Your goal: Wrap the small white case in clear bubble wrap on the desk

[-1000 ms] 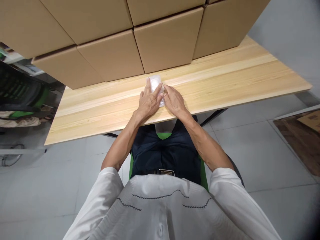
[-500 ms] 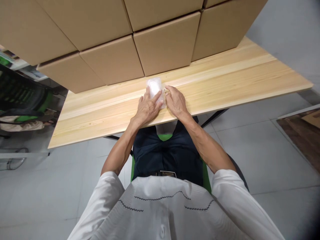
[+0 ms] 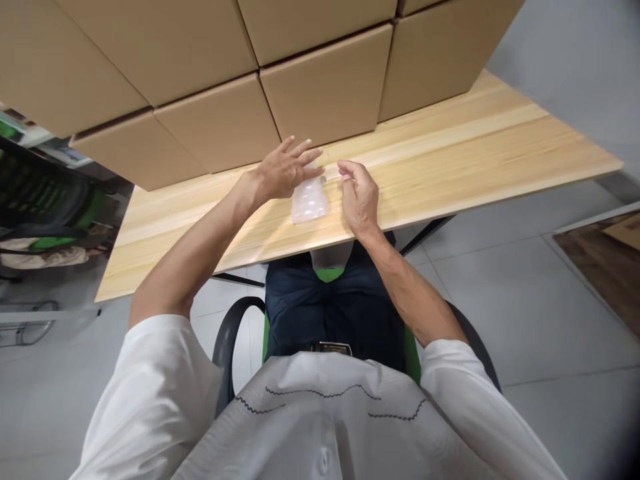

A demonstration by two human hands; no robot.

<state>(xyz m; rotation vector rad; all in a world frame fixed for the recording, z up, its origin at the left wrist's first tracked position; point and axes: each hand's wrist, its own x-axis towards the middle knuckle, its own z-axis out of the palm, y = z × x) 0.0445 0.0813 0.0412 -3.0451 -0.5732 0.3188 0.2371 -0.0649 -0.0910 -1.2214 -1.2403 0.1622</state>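
Observation:
A small packet in white, see-through bubble wrap (image 3: pixel 310 202) lies on the wooden table near its front edge. My left hand (image 3: pixel 287 171) reaches over the packet's far end with its fingers spread, covering part of it. To the right of the packet is my right hand (image 3: pixel 360 198), with thumb and forefinger pinched together and the other fingers curled. Something thin and pale shows between the packet and these fingertips; what it is cannot be made out.
Cardboard boxes (image 3: pixel 325 87) stand stacked along the back of the wooden table (image 3: pixel 475 160), close behind the packet. A black and green chair (image 3: pixel 45 193) is on the left. Below the table's front edge are my legs and the chair's armrest (image 3: pixel 235 327).
My left hand has lifted off the packet's near part and moved to its far end, fingers spreading. The right hand has shifted slightly right and turned, its thumb and forefinger pinched.

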